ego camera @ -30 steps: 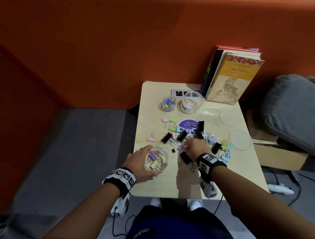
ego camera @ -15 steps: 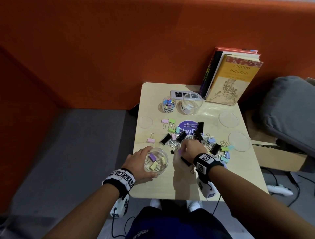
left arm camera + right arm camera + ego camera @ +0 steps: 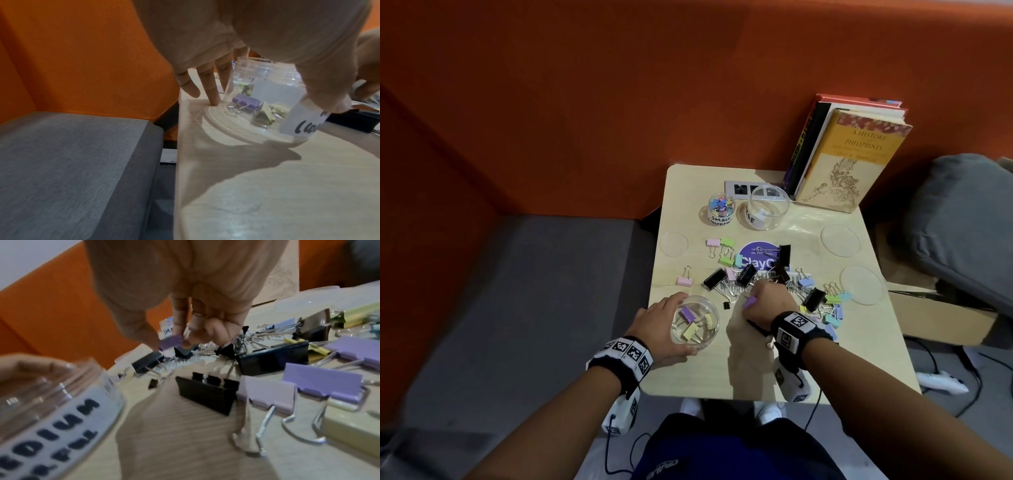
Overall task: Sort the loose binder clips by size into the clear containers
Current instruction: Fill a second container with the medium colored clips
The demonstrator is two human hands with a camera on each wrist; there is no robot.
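Medium container (image 3: 694, 323) at table (image 3: 859, 359) near edge holds purple, yellow clips; left hand (image 3: 661, 322) curled round it. Small container (image 3: 721, 209) full of tiny clips, large container (image 3: 768, 208) bare. Right hand (image 3: 768, 301) pinches purple clip (image 3: 750, 301) over loose pile (image 3: 784, 277).

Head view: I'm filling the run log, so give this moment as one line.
left hand: grips medium jar | right hand: pinches purple clip over loose pile | step: clip not yet in jar
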